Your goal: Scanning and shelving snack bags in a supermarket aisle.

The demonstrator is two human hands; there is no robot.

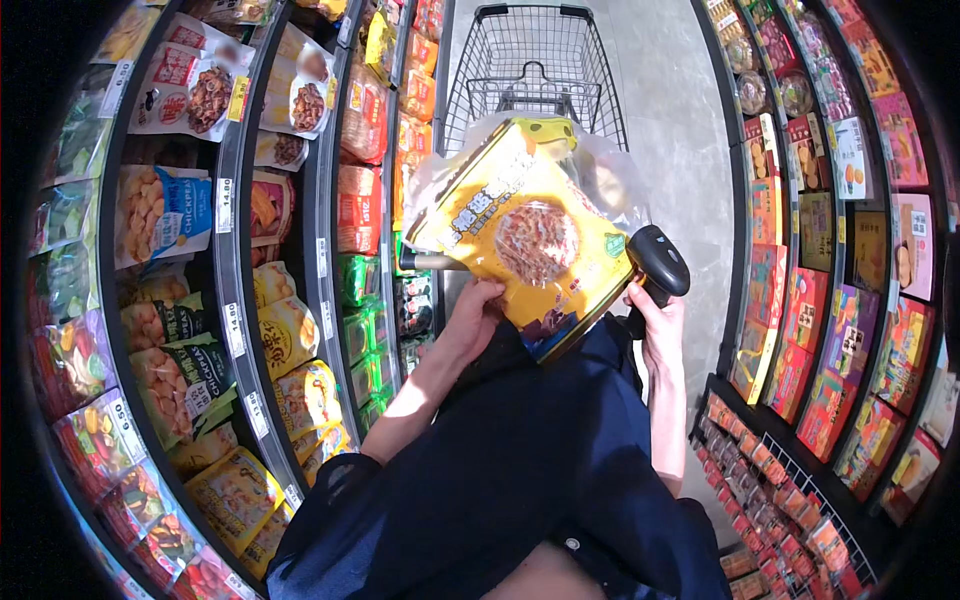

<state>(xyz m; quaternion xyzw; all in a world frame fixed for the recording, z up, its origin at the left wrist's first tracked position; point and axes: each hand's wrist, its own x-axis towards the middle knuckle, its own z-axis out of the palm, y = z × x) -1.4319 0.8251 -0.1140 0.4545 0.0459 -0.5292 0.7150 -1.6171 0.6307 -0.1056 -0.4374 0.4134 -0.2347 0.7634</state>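
A yellow food package (536,240) with a round, shredded-looking snack pictured on it lies tilted before my body. My left hand (480,311) grips its lower left edge, thumb on top. My right hand (656,315) is at its right corner, with the thumb near the edge and a black handheld scanner (660,262) against this hand; its hidden fingers leave the exact hold on each unclear. Beneath the package, a clear plastic bag (607,176) with contents rests at the near end of a wire shopping cart (532,52). Part of the cart's handle (439,261) shows to the left.
Shelves of bagged snacks, such as a chickpea bag (165,214), rise close on the left. Boxed goods (765,285) fill the shelves on the right. At the lower right stands a wire rack (825,502) of small packets. Grey floor (675,112) runs beside the cart.
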